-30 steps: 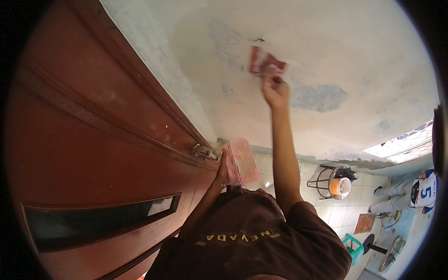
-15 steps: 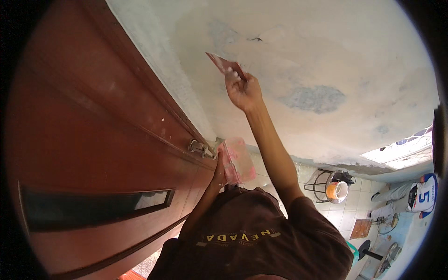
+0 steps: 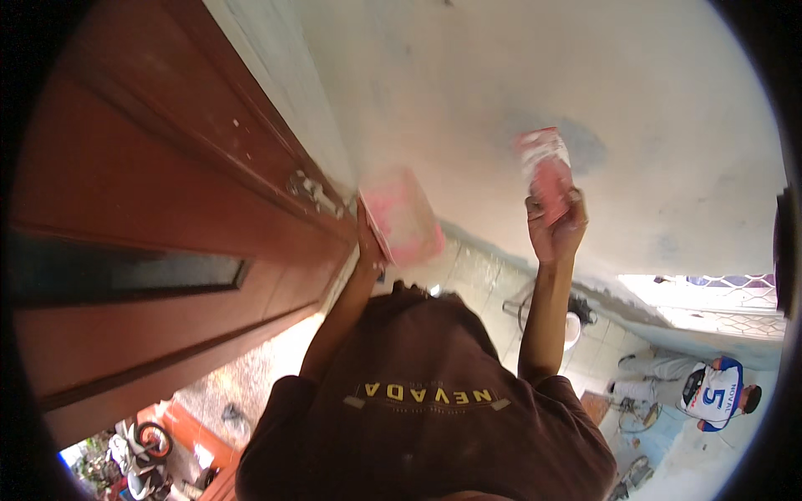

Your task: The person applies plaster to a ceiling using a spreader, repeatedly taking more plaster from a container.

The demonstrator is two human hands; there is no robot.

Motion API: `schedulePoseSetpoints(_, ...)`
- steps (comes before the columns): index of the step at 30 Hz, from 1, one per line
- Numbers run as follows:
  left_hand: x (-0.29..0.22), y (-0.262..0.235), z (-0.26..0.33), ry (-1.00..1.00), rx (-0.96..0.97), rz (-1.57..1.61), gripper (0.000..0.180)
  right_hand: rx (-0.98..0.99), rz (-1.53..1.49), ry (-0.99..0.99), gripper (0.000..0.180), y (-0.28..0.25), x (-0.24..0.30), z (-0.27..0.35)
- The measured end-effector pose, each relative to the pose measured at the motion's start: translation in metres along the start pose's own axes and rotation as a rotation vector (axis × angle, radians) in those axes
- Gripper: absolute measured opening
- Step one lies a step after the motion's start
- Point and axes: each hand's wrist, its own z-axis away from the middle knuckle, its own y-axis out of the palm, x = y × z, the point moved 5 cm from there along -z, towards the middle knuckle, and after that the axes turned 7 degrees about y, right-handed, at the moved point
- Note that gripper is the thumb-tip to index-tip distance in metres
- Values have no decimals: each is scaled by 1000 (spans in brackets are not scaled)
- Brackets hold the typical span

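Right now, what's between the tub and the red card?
In the head view, only wall shows between the tub and the red card.

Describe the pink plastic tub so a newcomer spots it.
Find the reddish-brown panelled wooden door at left. Right of its metal handle, the left grip holds the pink plastic tub: boxy, unlike the flat red-and-white piece.

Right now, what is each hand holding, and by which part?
The right hand grips a flat, white-smeared red piece by the end nearest the wrist; the left hand holds a pinkish tub at its left side.
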Motion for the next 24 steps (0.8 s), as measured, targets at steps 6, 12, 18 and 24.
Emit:
schedulePoseSetpoints(6,49,33,17,-55,211,-92,75,-151,908,-57,42,-36,-3,87)
schedulePoseSetpoints(12,136,5,28,135,49,15,76,-239,1251,-215,36,-24,16,119)
schedulePoseSetpoints(18,200,26,40,206,25,-146,72,-167,1600,16,34,-50,15,139)
schedulePoseSetpoints(24,222,68,49,-8,27,41,64,-177,1546,-2,36,-86,8,150)
